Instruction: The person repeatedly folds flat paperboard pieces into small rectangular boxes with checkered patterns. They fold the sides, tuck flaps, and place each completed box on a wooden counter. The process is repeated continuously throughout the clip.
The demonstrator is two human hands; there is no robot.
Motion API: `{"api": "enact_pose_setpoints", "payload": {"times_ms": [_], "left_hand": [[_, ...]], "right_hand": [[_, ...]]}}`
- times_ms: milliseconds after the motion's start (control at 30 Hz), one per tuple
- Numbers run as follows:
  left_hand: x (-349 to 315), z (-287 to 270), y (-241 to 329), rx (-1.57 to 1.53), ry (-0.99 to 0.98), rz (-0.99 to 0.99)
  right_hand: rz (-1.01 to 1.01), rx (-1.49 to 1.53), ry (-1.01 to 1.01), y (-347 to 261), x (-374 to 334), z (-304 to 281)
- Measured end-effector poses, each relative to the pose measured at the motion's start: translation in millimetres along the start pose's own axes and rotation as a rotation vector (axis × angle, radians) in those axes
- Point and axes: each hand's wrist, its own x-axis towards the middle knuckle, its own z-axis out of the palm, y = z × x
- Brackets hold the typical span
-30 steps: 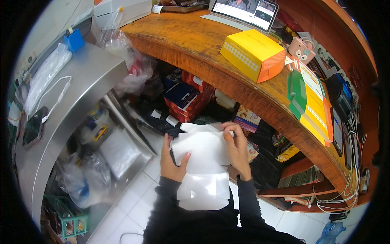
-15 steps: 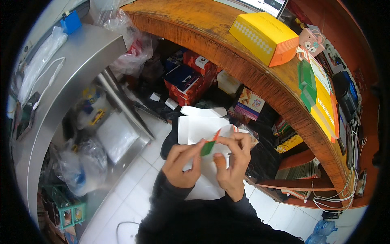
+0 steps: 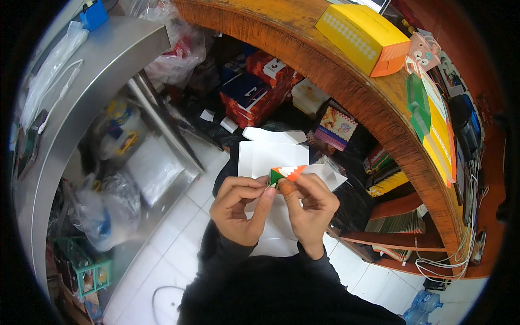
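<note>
A partly folded cardboard box blank [image 3: 271, 156], white on its upper side, lies across my lap. Between my hands, a small folded corner [image 3: 288, 172] of it stands up and shows a green, white and orange printed face. My left hand [image 3: 236, 210] pinches the green end with thumb and fingertips. On the other side, my right hand [image 3: 310, 208] has its thumb against the same corner and its fingers curled behind it. The lower part of the blank is partly hidden by both hands.
A yellow box [image 3: 364, 37] and flat green-and-yellow cartons [image 3: 433, 127] rest on the curved wooden desk [image 3: 303, 60]. Stacked red boxes [image 3: 260, 97] sit beneath it. To the left is a steel table [image 3: 103, 57], with plastic bags [image 3: 105, 211] below. White cables [image 3: 445, 265] hang at right.
The corner between my hands has turned, now showing more of its orange and green printed face. My fingertips have come closer together on it. The whole view has shifted slightly.
</note>
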Motion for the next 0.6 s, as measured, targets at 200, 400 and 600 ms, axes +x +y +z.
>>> {"api": "enact_pose_setpoints", "payload": {"times_ms": [200,400,600], "left_hand": [[5,-8,-1,-0.01,-0.02,-0.043],[6,-14,-5,0.018,-0.068,-0.063],[4,-8,-7,0.153,-0.057,0.064]], "right_hand": [[-0.154,-0.131,-0.106,0,-9,7],[-0.144,-0.111,-0.146,2,-12,8],[-0.234,-0.212,-0.235,-2,-15,11]]}}
